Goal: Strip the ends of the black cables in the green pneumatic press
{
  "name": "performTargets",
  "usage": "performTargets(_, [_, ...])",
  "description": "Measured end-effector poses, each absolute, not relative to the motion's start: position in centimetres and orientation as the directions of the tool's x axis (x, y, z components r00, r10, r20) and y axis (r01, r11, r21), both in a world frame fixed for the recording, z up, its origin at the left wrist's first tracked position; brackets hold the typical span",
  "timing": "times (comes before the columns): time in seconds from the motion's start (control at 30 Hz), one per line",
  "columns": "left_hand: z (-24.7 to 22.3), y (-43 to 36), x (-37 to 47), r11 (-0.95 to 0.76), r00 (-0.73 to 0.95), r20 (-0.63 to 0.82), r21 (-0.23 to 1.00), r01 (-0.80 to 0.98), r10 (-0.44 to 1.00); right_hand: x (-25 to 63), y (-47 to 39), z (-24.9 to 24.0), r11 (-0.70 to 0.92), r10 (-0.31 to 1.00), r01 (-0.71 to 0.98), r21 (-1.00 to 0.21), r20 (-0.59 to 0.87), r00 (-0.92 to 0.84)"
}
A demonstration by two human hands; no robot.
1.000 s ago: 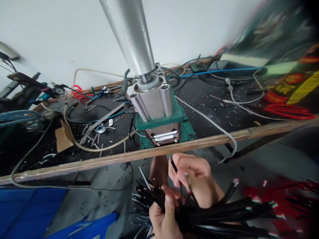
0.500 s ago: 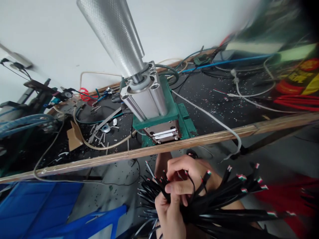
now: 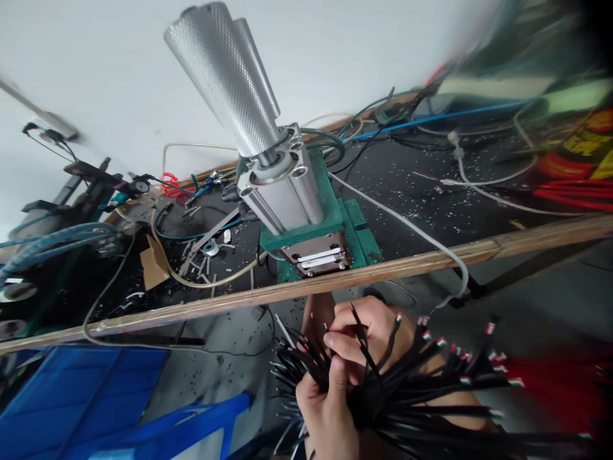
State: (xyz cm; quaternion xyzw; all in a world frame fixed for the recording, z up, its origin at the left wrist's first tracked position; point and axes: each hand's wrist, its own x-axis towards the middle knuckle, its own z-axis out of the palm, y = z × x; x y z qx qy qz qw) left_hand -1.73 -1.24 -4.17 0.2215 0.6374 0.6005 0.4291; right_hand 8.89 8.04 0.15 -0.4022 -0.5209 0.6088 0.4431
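While the left hand [image 3: 330, 406] curls its fingers around the cables [image 3: 368, 404], lower centre, presumably steadying them, the right hand [image 3: 376, 327] pinches one.

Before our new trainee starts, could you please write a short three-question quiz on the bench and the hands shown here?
1. True or false: both the left hand and the right hand are touching the black cables.
2. What colour is the plate directly beneath the silver block?
a) red
b) green
c) yellow
3. Fill the gap: in the picture, the brown cardboard lies to the ____ of the silver block.

Key: 1. true; 2. b; 3. left
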Motion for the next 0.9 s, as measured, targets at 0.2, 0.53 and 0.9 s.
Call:
performTargets(0.2, [-4.4,-1.9,-1.7,0.098,-0.5,-0.123,0.992,-0.077,0.857,9.4,9.4,1.9,-0.086,0.988,-0.351,-0.933,-0.035,-0.15])
performTargets(0.53, [-3.6,-1.3,-1.4,0.092,-0.551,-0.125,0.992,-0.087,0.825,8.3,9.7,3.5,0.097,0.985,-0.091,-0.991,0.109,-0.135])
performTargets(0.9, [-2.4,-1.0,-1.8,0.196,-0.486,-0.331,0.931,-0.307,0.809,5.6,10.1,4.4,-0.222,0.973,-0.223,-0.949,-0.23,0.012])
